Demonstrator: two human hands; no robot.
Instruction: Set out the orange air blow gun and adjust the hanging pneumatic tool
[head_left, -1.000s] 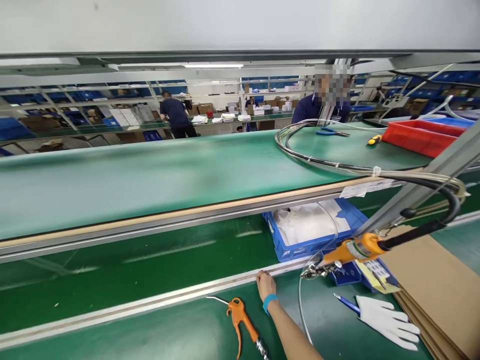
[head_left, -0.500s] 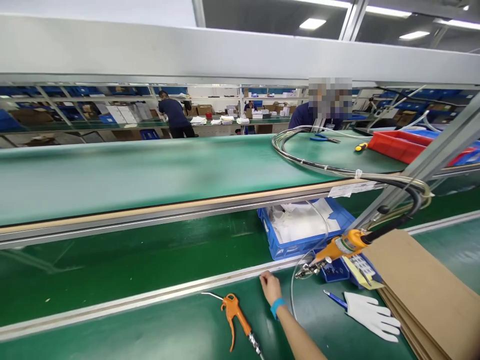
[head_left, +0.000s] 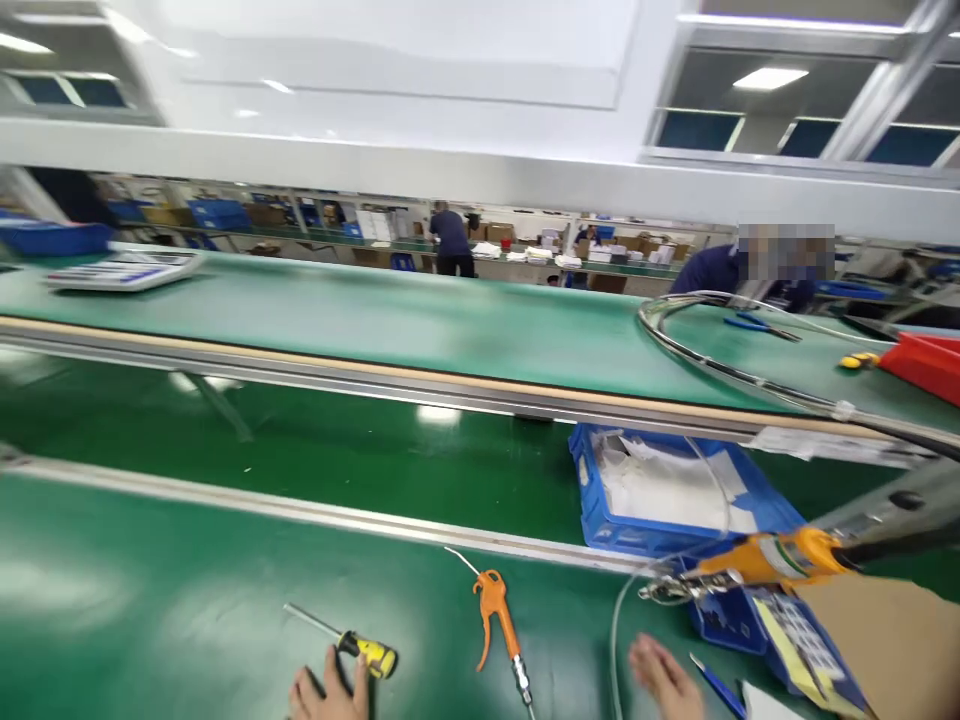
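My left hand (head_left: 326,693) lies flat at the bottom edge of the green bench, fingertips touching the handle of a yellow-handled screwdriver (head_left: 352,645). At the lower right, my right hand (head_left: 664,680) is blurred, fingers apart, holding nothing. An orange air blow gun (head_left: 495,615) lies between the hands. Close to the right hand are a thin clear tube (head_left: 615,640) and a blue pen (head_left: 716,685). An orange hanging tool (head_left: 757,562) hovers above and to the right of it.
A blue crate (head_left: 600,515) with white material sits on the conveyor belt (head_left: 300,455). Brown cardboard sheets (head_left: 892,640) lie at right. The upper shelf (head_left: 420,325) carries a cable coil (head_left: 720,365), pliers and a red bin (head_left: 926,362). A person stands beyond it.
The view swung left and up. My right hand left the belt's rail and dropped toward the bottom edge. My left hand and the yellow screwdriver came into view.
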